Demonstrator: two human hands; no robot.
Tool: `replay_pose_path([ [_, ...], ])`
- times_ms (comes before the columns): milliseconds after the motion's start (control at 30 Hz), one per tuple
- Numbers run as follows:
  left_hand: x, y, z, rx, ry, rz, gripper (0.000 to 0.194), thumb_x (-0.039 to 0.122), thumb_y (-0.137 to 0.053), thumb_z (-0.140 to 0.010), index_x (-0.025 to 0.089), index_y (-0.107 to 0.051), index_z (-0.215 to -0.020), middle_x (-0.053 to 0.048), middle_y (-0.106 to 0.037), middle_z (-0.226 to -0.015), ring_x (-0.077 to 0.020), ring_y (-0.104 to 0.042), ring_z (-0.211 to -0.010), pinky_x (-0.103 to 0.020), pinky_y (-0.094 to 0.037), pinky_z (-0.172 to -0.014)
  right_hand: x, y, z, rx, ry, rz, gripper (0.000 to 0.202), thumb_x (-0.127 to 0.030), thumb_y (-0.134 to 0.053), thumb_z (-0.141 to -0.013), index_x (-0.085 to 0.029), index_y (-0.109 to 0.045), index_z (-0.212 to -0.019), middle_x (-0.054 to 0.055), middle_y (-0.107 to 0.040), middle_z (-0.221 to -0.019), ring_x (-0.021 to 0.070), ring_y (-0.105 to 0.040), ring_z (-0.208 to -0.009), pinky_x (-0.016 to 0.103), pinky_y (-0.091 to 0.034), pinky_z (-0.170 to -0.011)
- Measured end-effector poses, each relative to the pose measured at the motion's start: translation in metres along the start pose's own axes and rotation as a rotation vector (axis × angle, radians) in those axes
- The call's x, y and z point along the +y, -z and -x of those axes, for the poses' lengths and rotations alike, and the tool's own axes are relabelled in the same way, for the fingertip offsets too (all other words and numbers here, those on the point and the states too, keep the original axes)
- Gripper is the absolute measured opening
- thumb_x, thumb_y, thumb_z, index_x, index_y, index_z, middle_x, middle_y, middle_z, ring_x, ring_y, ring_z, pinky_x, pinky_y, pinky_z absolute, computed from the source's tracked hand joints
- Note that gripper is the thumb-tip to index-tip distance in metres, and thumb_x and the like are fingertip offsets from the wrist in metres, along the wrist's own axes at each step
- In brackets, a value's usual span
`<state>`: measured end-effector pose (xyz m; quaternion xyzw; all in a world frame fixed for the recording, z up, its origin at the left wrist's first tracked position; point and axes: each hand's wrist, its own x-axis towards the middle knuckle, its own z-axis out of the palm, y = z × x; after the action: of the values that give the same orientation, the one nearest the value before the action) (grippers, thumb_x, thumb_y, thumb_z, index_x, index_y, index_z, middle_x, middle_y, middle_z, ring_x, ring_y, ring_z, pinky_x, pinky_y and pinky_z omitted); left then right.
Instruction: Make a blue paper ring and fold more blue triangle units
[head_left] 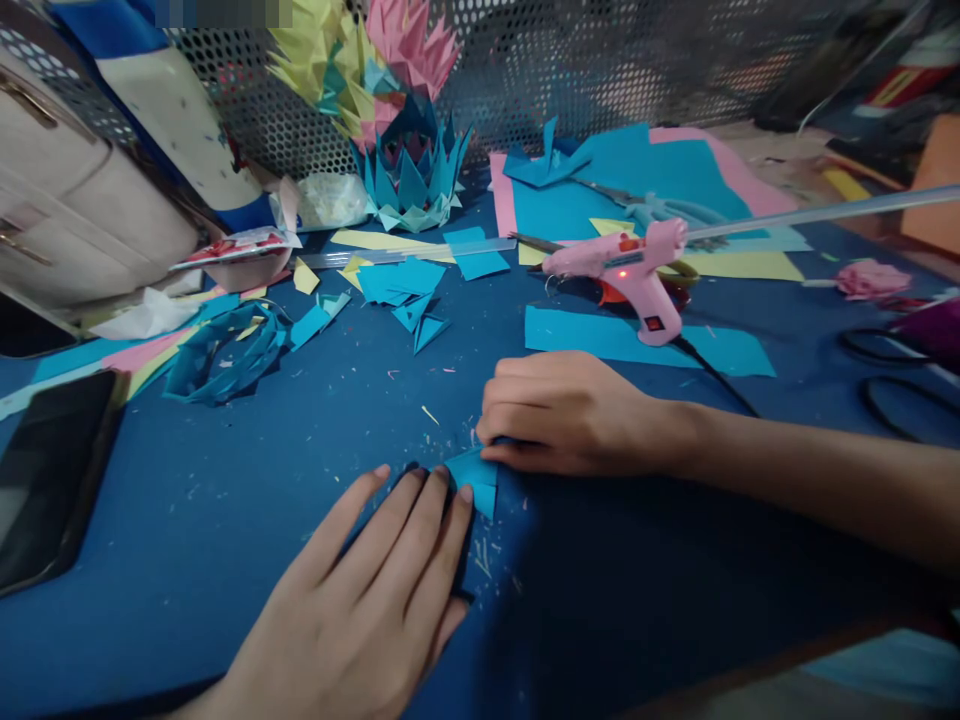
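Note:
A small folded piece of blue paper point(480, 482) lies on the blue tabletop between my hands. My left hand point(367, 590) rests flat with its fingers stretched out, the fingertips pressing on the paper's left side. At the paper's upper right edge, my right hand point(570, 412) is curled, its thumb and fingers pinched against the corner. Part of the paper is hidden under my left fingers. Just beyond my right hand are a blue paper strip point(577, 332) and a pink hot glue gun point(626, 265) with a red light on.
Folded-paper flowers point(412, 180) stand at the back against a perforated metal panel. A phone point(56, 470) and a blue paper ring point(225, 350) lie on the left. Blue paper pieces point(401, 285) sit mid-table; scissors point(667, 212) rest on sheets behind the glue gun. Its black cord point(716, 375) runs near my right forearm.

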<state>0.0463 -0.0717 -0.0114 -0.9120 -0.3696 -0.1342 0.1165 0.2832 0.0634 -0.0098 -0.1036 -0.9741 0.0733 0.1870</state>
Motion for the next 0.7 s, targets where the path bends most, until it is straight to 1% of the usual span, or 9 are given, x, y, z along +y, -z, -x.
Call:
replay_pose_path([
  [67,-0.001,0.001,-0.001,-0.006,0.004,0.001,0.041,0.035,-0.041,-0.106,0.013,-0.066,-0.13,-0.01,-0.065,-0.133,-0.0244,-0.06,-0.121,-0.042,-0.017,-0.123,-0.004,0.001,-0.002,-0.009,-0.036,-0.044,0.017,-0.026,-0.049,-0.101,-0.018,-0.06,-0.091,0.003,-0.063,-0.085,0.0157,-0.046,-0.075,0.028,-0.034,-0.064],
  [200,-0.003,0.002,-0.002,-0.013,0.018,0.015,0.041,0.035,-0.041,-0.106,0.013,-0.066,-0.129,-0.01,-0.065,-0.134,-0.0248,-0.06,-0.122,-0.042,-0.017,-0.123,-0.014,0.002,-0.005,0.004,-0.098,-0.244,0.012,-0.019,-0.053,-0.095,-0.018,-0.058,-0.085,0.0,-0.062,-0.08,0.0129,-0.048,-0.073,0.025,-0.036,-0.065],
  [267,-0.005,0.002,-0.002,-0.012,0.02,0.018,0.041,0.035,-0.041,-0.106,0.013,-0.067,-0.129,-0.009,-0.065,-0.134,-0.0249,-0.059,-0.122,-0.042,-0.018,-0.123,-0.018,0.002,-0.005,-0.013,-0.09,-0.291,0.013,-0.02,-0.053,-0.095,-0.019,-0.059,-0.083,0.0,-0.062,-0.078,0.0129,-0.048,-0.073,0.025,-0.036,-0.066],
  [367,-0.006,0.0,-0.003,-0.013,0.014,0.029,0.041,0.035,-0.04,-0.106,0.014,-0.067,-0.128,-0.009,-0.063,-0.136,-0.0244,-0.058,-0.123,-0.042,-0.016,-0.123,-0.019,0.001,-0.005,-0.04,-0.062,-0.297,0.017,-0.025,-0.053,-0.098,-0.019,-0.06,-0.084,0.001,-0.061,-0.079,0.0135,-0.048,-0.074,0.026,-0.038,-0.069],
  [567,-0.011,-0.002,-0.004,-0.042,0.004,0.102,0.042,0.036,-0.043,-0.104,0.013,-0.066,-0.129,-0.01,-0.059,-0.141,-0.0243,-0.055,-0.126,-0.04,-0.012,-0.124,-0.012,0.0,-0.004,-0.021,-0.051,-0.371,0.018,-0.033,-0.06,-0.097,-0.017,-0.062,-0.088,0.001,-0.062,-0.082,0.0134,-0.051,-0.078,0.026,-0.041,-0.072],
  [700,-0.013,-0.001,-0.005,-0.054,-0.004,0.114,0.043,0.037,-0.044,-0.103,0.012,-0.065,-0.13,-0.011,-0.058,-0.142,-0.0252,-0.053,-0.128,-0.04,-0.013,-0.123,-0.011,-0.001,-0.004,-0.013,-0.042,-0.377,0.018,-0.032,-0.061,-0.097,-0.016,-0.063,-0.089,0.002,-0.063,-0.083,0.0135,-0.052,-0.079,0.027,-0.042,-0.074],
])
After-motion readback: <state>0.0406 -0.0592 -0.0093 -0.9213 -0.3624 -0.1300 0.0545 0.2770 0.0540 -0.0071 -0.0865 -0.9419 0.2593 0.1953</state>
